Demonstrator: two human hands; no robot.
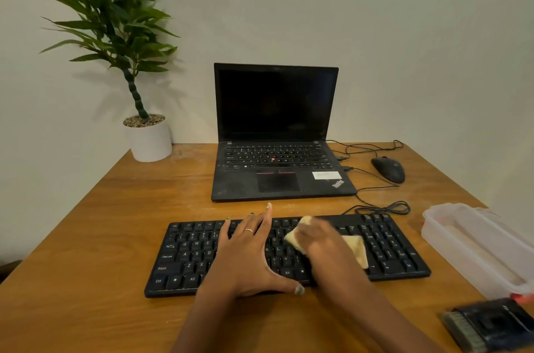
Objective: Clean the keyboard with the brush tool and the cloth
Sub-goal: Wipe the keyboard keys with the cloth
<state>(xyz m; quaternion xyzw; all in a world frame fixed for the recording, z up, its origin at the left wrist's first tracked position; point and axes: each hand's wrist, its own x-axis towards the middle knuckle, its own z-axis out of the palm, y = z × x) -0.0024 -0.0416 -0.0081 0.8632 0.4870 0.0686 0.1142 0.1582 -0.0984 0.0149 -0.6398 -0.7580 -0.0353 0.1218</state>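
A: Left hand (245,254) flat on the black keyboard (185,254), fingers spread and straight, pinning it near the desk's (86,237) front edge.

B: Right hand (320,240)?

A: On the yellow cloth (357,248), over the right-of-centre keys. Blurred; grip or flat press, cannot tell.

B: Handling?

A: Cloth looks soft, limp; best bunched under the palm. Keyboard light, likely slides unless braced. Brush tool (491,326) lies at the front right corner.

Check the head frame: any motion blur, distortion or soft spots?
Head view: motion blur smears the right hand and the cloth it holds; the left hand on the keyboard is sharp. Wide-angle bend splays the table edges. The brush tool at the lower right corner is soft. Dim, warm light; the plant shadows the wall.
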